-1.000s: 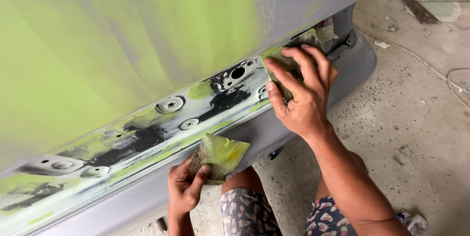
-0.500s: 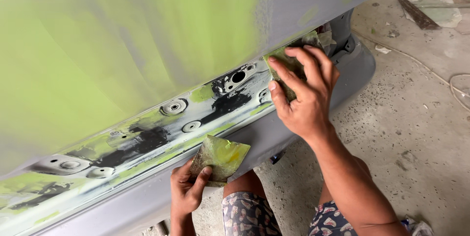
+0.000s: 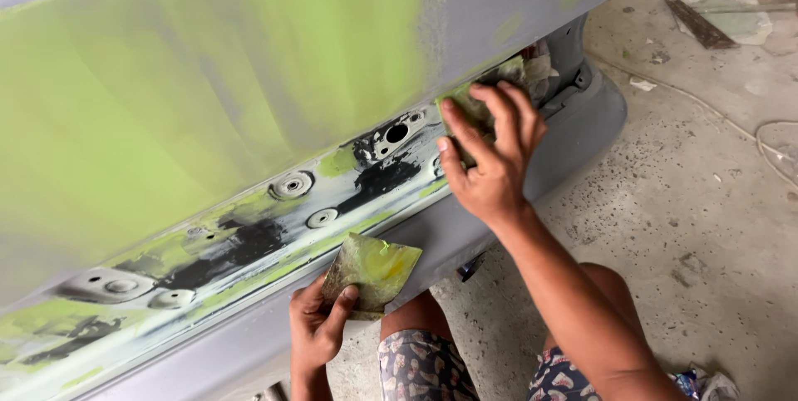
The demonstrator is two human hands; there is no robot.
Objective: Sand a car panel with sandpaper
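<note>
A grey car body panel (image 3: 515, 2), coated over much of its face with yellow-green filler, is seen from above, with a recessed sill strip (image 3: 249, 235) running along its lower edge. The right hand (image 3: 490, 156) is laid flat against the strip near its right end, the fingers (image 3: 470, 131) spread and pressed onto a small green-stained pad (image 3: 465, 106), which is held against the metal rather than gripped from both sides. Just to the left of this hand, a dark oval hole (image 3: 396, 132) is set in the strip, and round stamped bosses (image 3: 293, 184) are spaced further along to the left among black and green patches.

The left hand (image 3: 316, 326) is held lower, below the strip, with the fingers closed around the bottom edge of a flat square spreader card (image 3: 374, 272) smeared with yellow-green filler. The card is tilted and stands just beside the grey lower flange, apart from the right hand.

Patterned shorts (image 3: 424, 368) are visible at the knees, over a rough concrete floor (image 3: 698, 201). A thin cable (image 3: 748, 131) is laid across the floor at the right.
</note>
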